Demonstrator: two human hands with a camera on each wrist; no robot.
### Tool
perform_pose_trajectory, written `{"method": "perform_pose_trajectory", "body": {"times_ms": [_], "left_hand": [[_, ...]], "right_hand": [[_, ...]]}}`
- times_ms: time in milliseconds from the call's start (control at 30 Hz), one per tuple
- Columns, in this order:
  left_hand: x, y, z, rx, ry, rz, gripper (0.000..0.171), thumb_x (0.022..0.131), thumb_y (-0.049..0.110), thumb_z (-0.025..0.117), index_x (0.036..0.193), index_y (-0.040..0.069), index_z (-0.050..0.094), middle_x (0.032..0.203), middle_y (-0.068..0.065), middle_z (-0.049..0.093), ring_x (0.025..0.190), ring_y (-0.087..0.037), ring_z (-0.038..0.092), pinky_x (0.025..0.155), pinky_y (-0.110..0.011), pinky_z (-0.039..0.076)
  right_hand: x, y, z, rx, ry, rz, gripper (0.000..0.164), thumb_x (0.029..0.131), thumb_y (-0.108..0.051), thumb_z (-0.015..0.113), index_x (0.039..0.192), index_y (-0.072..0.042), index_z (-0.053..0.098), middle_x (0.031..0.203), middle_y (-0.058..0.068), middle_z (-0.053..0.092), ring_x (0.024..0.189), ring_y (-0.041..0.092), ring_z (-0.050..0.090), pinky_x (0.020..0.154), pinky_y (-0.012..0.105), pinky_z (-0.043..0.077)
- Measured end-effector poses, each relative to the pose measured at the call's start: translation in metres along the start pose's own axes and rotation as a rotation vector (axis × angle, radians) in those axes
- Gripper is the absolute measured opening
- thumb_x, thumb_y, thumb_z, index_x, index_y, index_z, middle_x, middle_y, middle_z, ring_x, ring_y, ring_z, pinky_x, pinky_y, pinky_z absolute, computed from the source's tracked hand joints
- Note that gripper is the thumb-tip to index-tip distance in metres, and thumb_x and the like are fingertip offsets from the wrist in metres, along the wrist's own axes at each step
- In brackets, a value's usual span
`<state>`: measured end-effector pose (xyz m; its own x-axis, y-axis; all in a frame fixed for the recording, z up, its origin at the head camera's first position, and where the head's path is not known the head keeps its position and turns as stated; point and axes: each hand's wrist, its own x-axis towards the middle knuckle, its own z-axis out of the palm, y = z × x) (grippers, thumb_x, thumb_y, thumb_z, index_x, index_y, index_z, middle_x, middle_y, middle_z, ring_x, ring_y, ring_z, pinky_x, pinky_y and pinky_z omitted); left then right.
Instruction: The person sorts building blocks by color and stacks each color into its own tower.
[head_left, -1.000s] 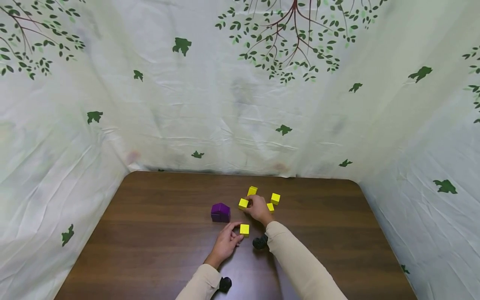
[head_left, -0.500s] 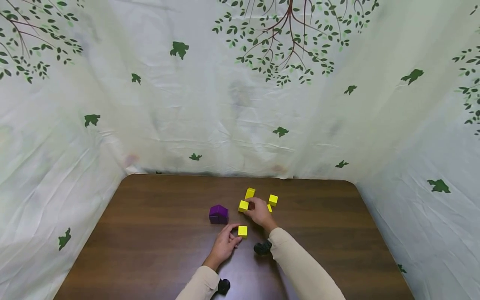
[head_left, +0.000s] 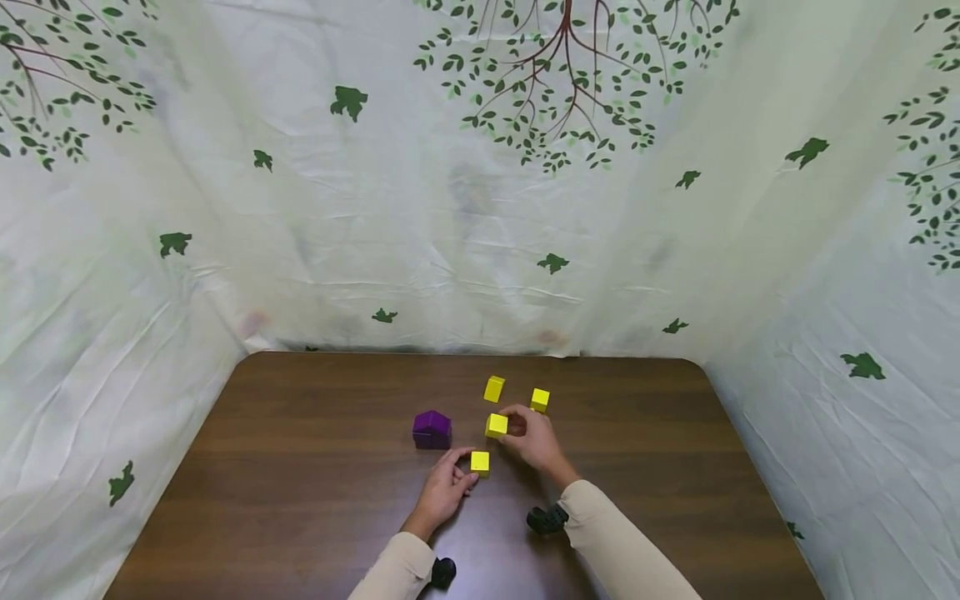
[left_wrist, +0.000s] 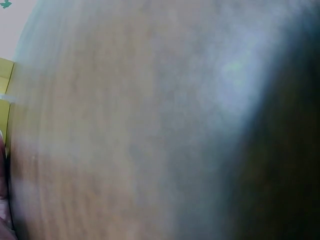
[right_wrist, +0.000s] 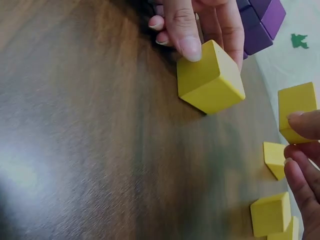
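Observation:
My left hand (head_left: 438, 492) pinches a yellow cube (head_left: 480, 464) between thumb and fingers, low at the tabletop; in the right wrist view this cube (right_wrist: 210, 85) has the thumb on one face. To its upper right, my right hand (head_left: 536, 437) pinches a second yellow block (head_left: 496, 426) by its right side. The right wrist view shows that block (right_wrist: 295, 102) raised off the table in the fingertips. Only a sliver of a yellow block (left_wrist: 5, 85) and of a finger enters the left wrist view, which is mostly blurred tabletop.
A purple block stack (head_left: 432, 431) with a peaked top stands left of the hands. Behind them lie loose yellow blocks (head_left: 494, 388) (head_left: 540, 400), and several show in the right wrist view. The brown table (head_left: 300, 483) ends at a leaf-printed white cloth (head_left: 450, 208).
My right hand has drawn its yellow block back toward me and slightly right, away from the block behind it. My left hand keeps hold of its cube nearly in place. The view has shifted slightly.

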<state>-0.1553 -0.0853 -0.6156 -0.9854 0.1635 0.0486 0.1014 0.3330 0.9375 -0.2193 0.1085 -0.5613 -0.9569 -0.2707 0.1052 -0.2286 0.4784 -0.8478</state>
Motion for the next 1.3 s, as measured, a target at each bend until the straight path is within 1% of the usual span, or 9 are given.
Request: {"method": "perform_pose_trajectory", "body": {"times_ms": [133, 333, 467, 567, 667, 800, 967, 1300], "left_hand": [[-0.001, -0.001, 0.0, 0.004, 0.004, -0.024, 0.039, 0.088, -0.002, 0.065, 0.126, -0.001, 0.055, 0.092, -0.007, 0.054, 0.059, -0.007, 0.054, 0.055, -0.023, 0.051], [0.0, -0.003, 0.0, -0.009, 0.014, 0.003, 0.039, 0.087, -0.005, 0.065, 0.125, -0.003, 0.055, 0.09, -0.01, 0.054, 0.057, -0.007, 0.054, 0.053, -0.024, 0.051], [0.001, -0.003, 0.0, -0.002, 0.009, -0.012, 0.039, 0.088, -0.004, 0.065, 0.125, -0.001, 0.055, 0.092, -0.008, 0.054, 0.057, -0.007, 0.055, 0.054, -0.023, 0.051], [0.001, -0.003, 0.0, 0.007, 0.007, -0.022, 0.039, 0.088, -0.003, 0.066, 0.125, -0.001, 0.055, 0.092, -0.008, 0.054, 0.057, -0.007, 0.055, 0.054, -0.023, 0.051], [0.001, -0.003, 0.0, 0.009, 0.011, -0.014, 0.039, 0.087, -0.003, 0.066, 0.125, -0.001, 0.056, 0.091, -0.008, 0.054, 0.057, -0.008, 0.055, 0.053, -0.023, 0.05], [0.001, -0.001, 0.0, 0.011, 0.015, 0.013, 0.038, 0.087, -0.004, 0.066, 0.124, -0.002, 0.056, 0.091, -0.01, 0.054, 0.056, -0.008, 0.055, 0.053, -0.023, 0.05], [0.001, 0.001, 0.0, 0.01, 0.019, 0.039, 0.038, 0.087, -0.006, 0.066, 0.123, -0.002, 0.056, 0.092, -0.011, 0.055, 0.055, -0.007, 0.056, 0.052, -0.024, 0.051], [0.002, 0.0, 0.0, 0.011, 0.016, 0.04, 0.037, 0.087, -0.004, 0.066, 0.123, -0.001, 0.056, 0.092, -0.011, 0.055, 0.055, -0.007, 0.055, 0.052, -0.023, 0.051]], "right_hand": [[-0.006, 0.001, -0.002, -0.007, -0.027, 0.001, 0.033, 0.079, 0.0, 0.076, 0.111, -0.001, 0.065, 0.104, 0.013, 0.068, 0.089, 0.024, 0.066, 0.081, 0.038, 0.055], [-0.014, 0.004, -0.003, -0.001, -0.016, -0.013, 0.035, 0.078, 0.001, 0.077, 0.111, 0.0, 0.066, 0.102, 0.013, 0.067, 0.087, 0.025, 0.066, 0.08, 0.037, 0.055], [-0.021, 0.007, -0.003, -0.014, -0.002, 0.018, 0.035, 0.079, 0.0, 0.077, 0.112, -0.002, 0.067, 0.103, 0.011, 0.067, 0.088, 0.022, 0.064, 0.08, 0.036, 0.055], [-0.027, 0.009, -0.002, -0.021, -0.009, 0.043, 0.035, 0.079, -0.001, 0.076, 0.113, -0.003, 0.067, 0.104, 0.01, 0.066, 0.089, 0.021, 0.063, 0.081, 0.037, 0.054], [-0.033, 0.014, 0.001, -0.031, -0.019, 0.034, 0.035, 0.08, -0.002, 0.076, 0.114, -0.004, 0.067, 0.105, 0.01, 0.066, 0.091, 0.022, 0.064, 0.081, 0.037, 0.054], [-0.039, 0.02, 0.004, -0.017, -0.028, 0.031, 0.035, 0.081, -0.001, 0.075, 0.114, -0.004, 0.066, 0.106, 0.01, 0.067, 0.093, 0.023, 0.064, 0.082, 0.038, 0.054], [-0.045, 0.024, 0.007, -0.004, -0.029, 0.053, 0.035, 0.081, 0.0, 0.074, 0.115, -0.004, 0.066, 0.108, 0.01, 0.066, 0.096, 0.024, 0.064, 0.083, 0.038, 0.053], [-0.046, 0.028, 0.009, 0.021, -0.011, 0.065, 0.036, 0.081, 0.0, 0.074, 0.116, -0.003, 0.065, 0.108, 0.011, 0.066, 0.097, 0.025, 0.062, 0.086, 0.041, 0.052]]}}
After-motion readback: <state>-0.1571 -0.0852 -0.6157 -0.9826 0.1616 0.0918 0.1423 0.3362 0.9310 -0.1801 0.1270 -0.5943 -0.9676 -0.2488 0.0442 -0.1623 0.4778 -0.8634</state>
